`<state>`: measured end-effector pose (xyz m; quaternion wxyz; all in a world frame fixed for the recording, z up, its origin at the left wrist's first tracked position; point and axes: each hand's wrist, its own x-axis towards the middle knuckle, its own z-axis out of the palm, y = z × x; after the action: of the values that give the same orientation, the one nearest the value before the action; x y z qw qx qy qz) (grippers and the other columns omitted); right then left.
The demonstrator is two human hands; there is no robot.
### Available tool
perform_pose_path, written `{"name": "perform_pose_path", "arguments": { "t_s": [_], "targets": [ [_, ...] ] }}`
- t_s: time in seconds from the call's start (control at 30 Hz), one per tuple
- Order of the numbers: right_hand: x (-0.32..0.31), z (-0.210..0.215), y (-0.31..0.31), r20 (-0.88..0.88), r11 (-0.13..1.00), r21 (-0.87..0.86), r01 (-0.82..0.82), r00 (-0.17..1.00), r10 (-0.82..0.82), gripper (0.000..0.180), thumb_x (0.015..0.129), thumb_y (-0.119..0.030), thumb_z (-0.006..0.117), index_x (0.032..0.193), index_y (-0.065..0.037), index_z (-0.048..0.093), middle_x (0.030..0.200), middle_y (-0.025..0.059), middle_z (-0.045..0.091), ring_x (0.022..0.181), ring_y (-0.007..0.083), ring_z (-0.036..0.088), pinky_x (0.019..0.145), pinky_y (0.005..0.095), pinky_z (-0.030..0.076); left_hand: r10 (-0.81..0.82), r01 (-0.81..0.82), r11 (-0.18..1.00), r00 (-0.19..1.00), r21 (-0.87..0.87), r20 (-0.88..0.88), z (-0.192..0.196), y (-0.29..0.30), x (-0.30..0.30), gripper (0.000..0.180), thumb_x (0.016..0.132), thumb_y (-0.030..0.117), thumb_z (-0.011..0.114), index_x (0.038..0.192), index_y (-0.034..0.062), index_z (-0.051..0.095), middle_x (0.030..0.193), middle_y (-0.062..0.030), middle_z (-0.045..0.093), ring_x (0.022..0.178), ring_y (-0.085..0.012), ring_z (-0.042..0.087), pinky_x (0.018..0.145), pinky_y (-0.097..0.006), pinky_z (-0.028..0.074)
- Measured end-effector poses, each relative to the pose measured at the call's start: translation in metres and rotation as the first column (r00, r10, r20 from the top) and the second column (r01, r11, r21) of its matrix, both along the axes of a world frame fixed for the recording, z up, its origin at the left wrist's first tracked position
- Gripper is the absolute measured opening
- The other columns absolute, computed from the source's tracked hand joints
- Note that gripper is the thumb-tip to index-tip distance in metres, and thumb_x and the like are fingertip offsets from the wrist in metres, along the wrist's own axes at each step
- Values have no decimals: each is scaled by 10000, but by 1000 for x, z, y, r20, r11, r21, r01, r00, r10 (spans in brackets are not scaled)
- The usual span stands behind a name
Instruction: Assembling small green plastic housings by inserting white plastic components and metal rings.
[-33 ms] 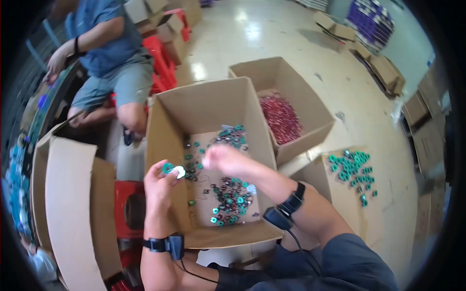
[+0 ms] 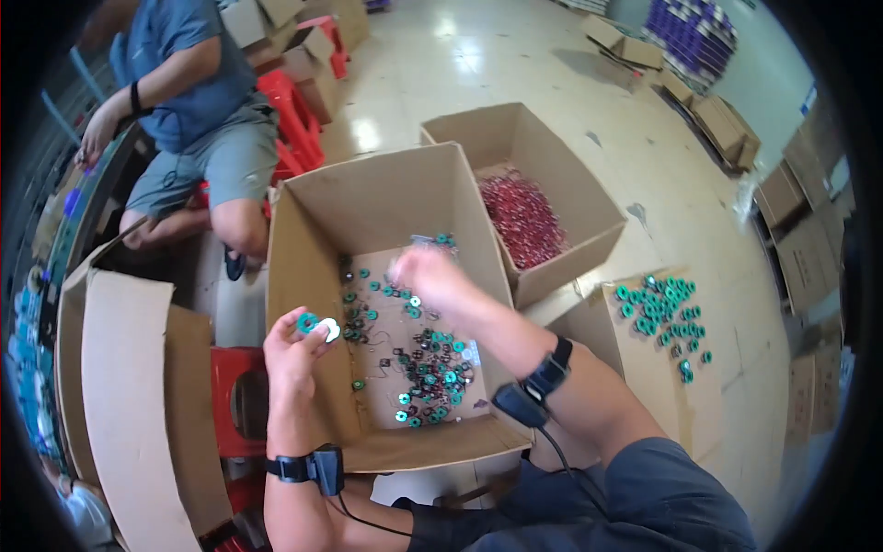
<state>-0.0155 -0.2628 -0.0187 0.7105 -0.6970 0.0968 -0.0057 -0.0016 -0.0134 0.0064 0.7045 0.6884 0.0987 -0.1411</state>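
My left hand is raised at the left wall of an open cardboard box. Pinched in its fingers are a small green ring-shaped part and a round white piece beside it. My right hand is over the far middle of the box, smeared by motion; whether its fingers hold anything cannot be made out. Beneath and nearer to me, a heap of small green and dark ring-shaped parts lies on the box floor, with others scattered around. My right forearm hides part of the box.
Behind the box on the right, another carton holds many small red pieces. Green ring-shaped parts lie on a cardboard surface at the right. A red stool and a cardboard flap stand left. A seated person works far left.
My right hand has moved a little farther away from me over the box. The left hand keeps its hold on the green ring-shaped part and white piece. The whole view has shifted slightly.
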Motion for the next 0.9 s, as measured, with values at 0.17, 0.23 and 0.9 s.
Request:
{"name": "perform_pose_path", "arguments": {
  "t_s": [0.17,0.23,0.9],
  "targets": [
    [41,17,-110,71,526,-140,839,538,-840,673,842,-262,709,1295,89,356,1287,268,412,1188,305,459,1017,417,375,-50,49,997,999,-64,-11,4,-8,-9,410,853,-75,640,1229,6,497,1009,-94,624,903,-225,669,771,-358,604],
    [39,10,-88,-123,662,-338,668,666,-735,1151,770,-345,766,1471,113,-24,1520,332,-33,1446,407,53,1176,426,161,-59,58,996,998,-69,-13,3,-5,-10,394,866,-64,633,1230,6,497,1032,-108,629,906,-227,672,755,-345,606],
    [-137,79,18,454,780,-593,202,883,116,338,729,-132,728,1047,-53,644,913,153,648,875,370,639,769,464,515,-356,379,843,925,-382,131,45,-61,-90,292,987,167,548,1227,0,562,1042,-85,669,864,-150,686,749,-281,596]
  ]
}}
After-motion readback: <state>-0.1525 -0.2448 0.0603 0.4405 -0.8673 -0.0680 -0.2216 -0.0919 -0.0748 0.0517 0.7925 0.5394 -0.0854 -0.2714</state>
